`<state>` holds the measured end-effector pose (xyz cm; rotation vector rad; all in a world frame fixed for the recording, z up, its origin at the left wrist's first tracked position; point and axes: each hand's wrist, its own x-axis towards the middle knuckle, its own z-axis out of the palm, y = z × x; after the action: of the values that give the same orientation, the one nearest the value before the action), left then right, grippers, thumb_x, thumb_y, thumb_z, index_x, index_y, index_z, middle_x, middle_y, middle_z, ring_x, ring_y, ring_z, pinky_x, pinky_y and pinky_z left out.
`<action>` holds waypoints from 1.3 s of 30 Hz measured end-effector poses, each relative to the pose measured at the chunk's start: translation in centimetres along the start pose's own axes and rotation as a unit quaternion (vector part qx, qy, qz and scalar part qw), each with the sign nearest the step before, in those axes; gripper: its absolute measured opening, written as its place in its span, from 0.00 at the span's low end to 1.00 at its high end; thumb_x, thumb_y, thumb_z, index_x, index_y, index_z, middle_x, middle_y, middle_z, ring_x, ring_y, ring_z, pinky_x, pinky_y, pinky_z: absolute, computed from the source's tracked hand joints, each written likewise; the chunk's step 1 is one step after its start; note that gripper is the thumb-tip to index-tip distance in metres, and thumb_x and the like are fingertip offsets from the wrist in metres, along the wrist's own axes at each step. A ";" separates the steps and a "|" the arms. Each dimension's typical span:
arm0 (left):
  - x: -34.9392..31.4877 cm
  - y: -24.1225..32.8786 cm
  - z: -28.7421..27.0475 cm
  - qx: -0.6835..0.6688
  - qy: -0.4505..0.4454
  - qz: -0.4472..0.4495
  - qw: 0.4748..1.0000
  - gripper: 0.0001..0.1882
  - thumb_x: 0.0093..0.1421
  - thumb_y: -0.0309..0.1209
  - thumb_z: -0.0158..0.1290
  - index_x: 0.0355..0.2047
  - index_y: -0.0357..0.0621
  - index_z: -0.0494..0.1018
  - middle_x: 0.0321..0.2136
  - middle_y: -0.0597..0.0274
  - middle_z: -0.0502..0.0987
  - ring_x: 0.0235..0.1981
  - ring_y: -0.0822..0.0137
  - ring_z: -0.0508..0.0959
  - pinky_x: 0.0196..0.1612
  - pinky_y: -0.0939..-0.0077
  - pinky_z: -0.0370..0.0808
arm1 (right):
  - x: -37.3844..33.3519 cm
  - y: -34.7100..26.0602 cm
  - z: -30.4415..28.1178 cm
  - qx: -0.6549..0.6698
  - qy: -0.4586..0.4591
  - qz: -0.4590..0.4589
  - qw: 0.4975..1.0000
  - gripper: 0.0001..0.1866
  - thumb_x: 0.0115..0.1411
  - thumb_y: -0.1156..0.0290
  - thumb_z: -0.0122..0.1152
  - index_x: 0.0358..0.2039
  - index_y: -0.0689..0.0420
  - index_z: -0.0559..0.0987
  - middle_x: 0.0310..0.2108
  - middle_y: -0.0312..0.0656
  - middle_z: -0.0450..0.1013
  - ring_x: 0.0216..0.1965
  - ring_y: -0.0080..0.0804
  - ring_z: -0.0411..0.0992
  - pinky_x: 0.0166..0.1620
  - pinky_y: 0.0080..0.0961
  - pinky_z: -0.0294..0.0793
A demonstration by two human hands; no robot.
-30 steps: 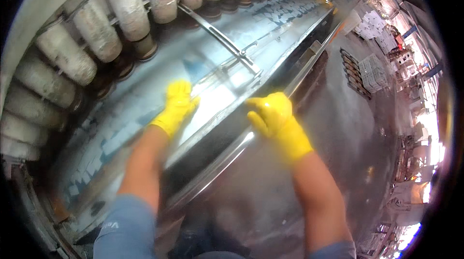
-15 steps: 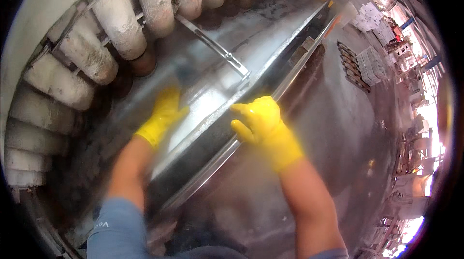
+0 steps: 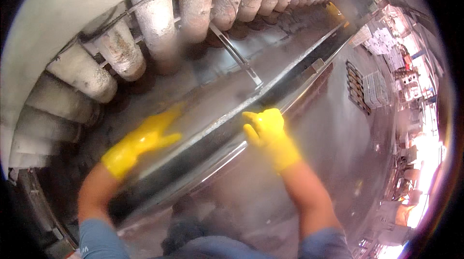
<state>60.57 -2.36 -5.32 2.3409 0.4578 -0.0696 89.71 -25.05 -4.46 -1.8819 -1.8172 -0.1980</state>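
My left hand (image 3: 142, 140), in a yellow rubber glove, is stretched over a wet grey flat surface (image 3: 208, 107). Its fingers are spread and hold nothing that I can see; whether they touch the surface I cannot tell. My right hand (image 3: 268, 131), gloved alike, is above the dark band (image 3: 203, 150) beside the surface's pale rough edge (image 3: 220, 122). Its index finger points left with the thumb apart, while the other fingers curl in. No held thing shows there. Near both hands, a slotted metal bar (image 3: 237, 56) reaches across the surface to that edge.
A curved row of crusted, pale cylinders (image 3: 154, 22) stands along the far side under a whitish housing. A shiny metal rail (image 3: 224, 161) borders the dark band, with a small block (image 3: 317, 64) on it. Right lie a pallet (image 3: 355, 85) and stacked pale pieces (image 3: 376, 90).
My left hand has moved left and nearer to me, away from the pale edge. The right hand keeps its shape above the band. The whole view has shifted slightly.
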 end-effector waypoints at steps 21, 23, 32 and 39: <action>-27.1 2.1 6.7 0.139 0.377 -0.593 0.698 0.33 0.62 0.53 0.54 0.56 0.37 0.73 0.51 0.41 0.78 0.52 0.46 0.79 0.54 0.59 0.74 | 4.8 2.3 0.8 0.162 -0.196 -0.007 0.967 0.26 0.61 0.43 0.59 0.45 0.52 0.83 0.36 0.48 0.82 0.41 0.51 0.79 0.46 0.40 0.77; -27.1 0.5 6.0 0.157 0.364 -0.616 0.681 0.35 0.62 0.56 0.53 0.56 0.39 0.74 0.52 0.44 0.79 0.54 0.47 0.78 0.56 0.58 0.73 | 6.7 2.4 -0.3 0.210 -0.271 0.034 0.939 0.30 0.60 0.40 0.59 0.50 0.52 0.81 0.43 0.50 0.81 0.46 0.52 0.79 0.52 0.37 0.76; -25.0 -0.6 1.2 0.088 0.329 -0.683 0.646 0.37 0.63 0.59 0.49 0.61 0.44 0.70 0.60 0.49 0.73 0.61 0.49 0.72 0.63 0.58 0.67 | 13.1 0.7 0.5 0.047 -0.443 0.042 0.894 0.33 0.61 0.39 0.54 0.52 0.55 0.79 0.47 0.52 0.79 0.51 0.52 0.76 0.54 0.41 0.71; -24.1 -0.8 -0.4 0.103 0.416 -0.676 0.599 0.35 0.62 0.58 0.50 0.60 0.47 0.72 0.58 0.53 0.76 0.60 0.52 0.74 0.61 0.58 0.69 | 16.2 -3.4 6.3 0.155 -0.425 -0.051 0.890 0.29 0.59 0.47 0.63 0.54 0.55 0.79 0.47 0.53 0.80 0.49 0.52 0.77 0.53 0.40 0.74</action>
<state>37.71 -8.93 -1.22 1.4596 2.6869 0.2943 86.37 -7.83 -1.78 -1.7521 -2.2929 0.9774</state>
